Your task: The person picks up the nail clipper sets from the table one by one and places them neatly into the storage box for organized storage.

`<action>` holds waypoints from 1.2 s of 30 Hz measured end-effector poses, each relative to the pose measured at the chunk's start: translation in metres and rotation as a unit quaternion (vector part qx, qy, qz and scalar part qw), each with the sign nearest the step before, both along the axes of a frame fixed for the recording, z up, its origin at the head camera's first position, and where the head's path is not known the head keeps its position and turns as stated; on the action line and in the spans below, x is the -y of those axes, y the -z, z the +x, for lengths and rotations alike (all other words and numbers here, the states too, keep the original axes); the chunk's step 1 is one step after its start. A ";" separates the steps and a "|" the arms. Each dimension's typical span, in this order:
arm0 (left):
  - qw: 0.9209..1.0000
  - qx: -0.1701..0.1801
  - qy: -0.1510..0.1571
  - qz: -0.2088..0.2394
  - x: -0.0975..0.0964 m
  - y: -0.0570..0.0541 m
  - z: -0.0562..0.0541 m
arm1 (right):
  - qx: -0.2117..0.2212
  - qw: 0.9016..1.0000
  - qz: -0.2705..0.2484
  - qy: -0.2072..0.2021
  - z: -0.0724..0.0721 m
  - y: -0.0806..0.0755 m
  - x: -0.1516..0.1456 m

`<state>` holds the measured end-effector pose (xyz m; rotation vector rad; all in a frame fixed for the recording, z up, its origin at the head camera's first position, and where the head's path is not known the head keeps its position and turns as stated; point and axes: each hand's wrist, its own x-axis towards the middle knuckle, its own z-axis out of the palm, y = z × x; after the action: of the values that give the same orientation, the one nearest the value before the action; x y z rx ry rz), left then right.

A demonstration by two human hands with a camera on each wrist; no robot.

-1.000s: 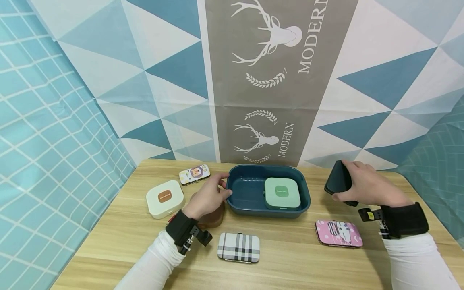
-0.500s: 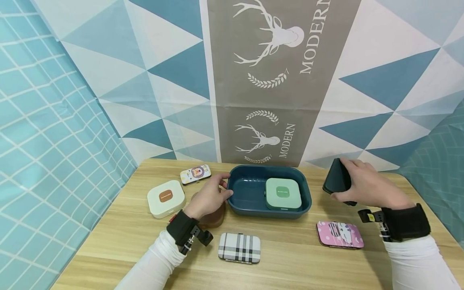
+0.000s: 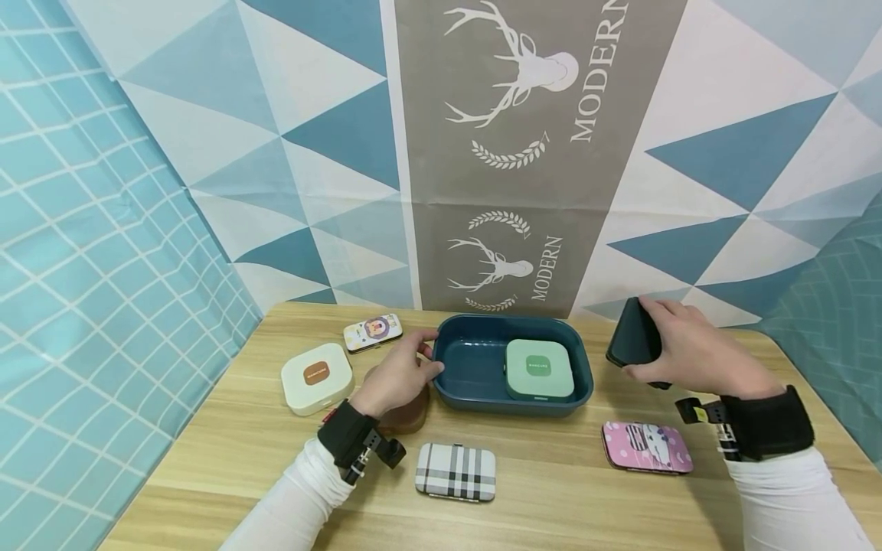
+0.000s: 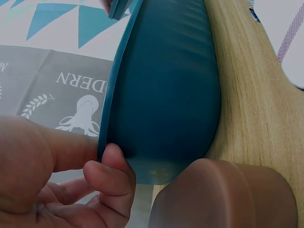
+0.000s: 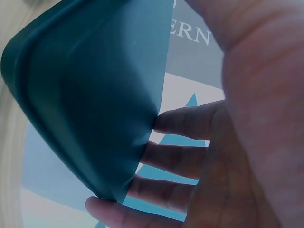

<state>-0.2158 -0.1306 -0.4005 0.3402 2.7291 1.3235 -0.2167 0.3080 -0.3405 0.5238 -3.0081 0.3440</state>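
One navy tub (image 3: 472, 363) is sitting on the wood-grain counter (image 3: 551, 497), the left hand (image 3: 396, 375) pinching its left rim. Right of the tub, the right hand (image 3: 696, 352) is gripping one dark teal case (image 3: 632, 337). One green box (image 3: 551, 381) is resting inside the tub; one cream box (image 3: 296, 386), one patterned tin (image 3: 373, 333) and one brown box (image 3: 406, 417) are lying left. Behind, a backdrop (image 3: 441, 260) is reading "MODERN" twice.

Dark teal object (image 5: 102, 90), held in right grip (image 5: 223, 161)

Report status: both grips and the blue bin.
Left grip pinching blue bin at left rim. Right grip holding dark teal case, outside bin. Pale green box occupying bin's right end.
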 end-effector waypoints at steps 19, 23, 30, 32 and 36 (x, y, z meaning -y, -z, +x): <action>1.000 0.001 0.002 0.004 0.000 -0.002 0.000 | -0.001 1.000 -0.005 -0.024 -0.004 -0.010 0.021; 1.000 0.001 0.003 0.004 0.000 -0.002 0.001 | 0.000 1.000 -0.003 -0.027 -0.005 -0.011 0.028; 1.000 0.003 0.004 0.005 0.000 0.000 0.000 | -0.004 0.999 0.003 -0.033 -0.006 -0.015 0.041; 1.000 0.003 0.004 0.007 0.000 0.000 0.000 | -0.006 0.999 0.004 -0.038 -0.007 -0.015 0.045; 1.000 0.000 0.006 0.010 0.000 0.000 0.000 | -0.011 0.999 0.006 -0.048 -0.008 -0.016 0.052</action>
<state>-0.2156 -0.1308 -0.4008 0.3557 2.7115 1.3474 -0.2245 0.2561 -0.3243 0.6707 -2.9728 0.3238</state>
